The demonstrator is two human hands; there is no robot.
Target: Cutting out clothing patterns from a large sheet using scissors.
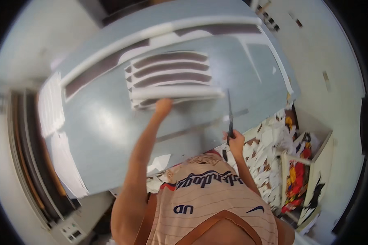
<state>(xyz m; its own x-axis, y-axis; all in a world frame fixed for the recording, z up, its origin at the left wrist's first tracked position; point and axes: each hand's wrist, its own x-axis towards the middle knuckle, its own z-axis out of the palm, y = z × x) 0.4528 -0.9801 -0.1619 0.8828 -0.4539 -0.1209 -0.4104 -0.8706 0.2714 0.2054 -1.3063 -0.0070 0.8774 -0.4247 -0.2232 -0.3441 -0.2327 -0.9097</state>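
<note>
My right hand (236, 141) is closed round the handles of a long pair of dark scissors (230, 107), whose blades point away from me over the table. My left hand (164, 107) is closed on the near edge of a white sheet (129, 83) with several curved brown bands, lying at the middle of the table. A pale rolled or folded strip (184, 92) runs across the sheet just beyond that hand. The scissors' tip is to the right of the sheet, apart from it. Motion blurs my left fingers.
The blue-grey table (98, 163) bears a long white and brown sheet (106, 71) along its far side and white striped pieces (53, 108) at its left edge. White scraps (268, 167) heap at the near right, beside an open bin (296, 179) of red and yellow scraps.
</note>
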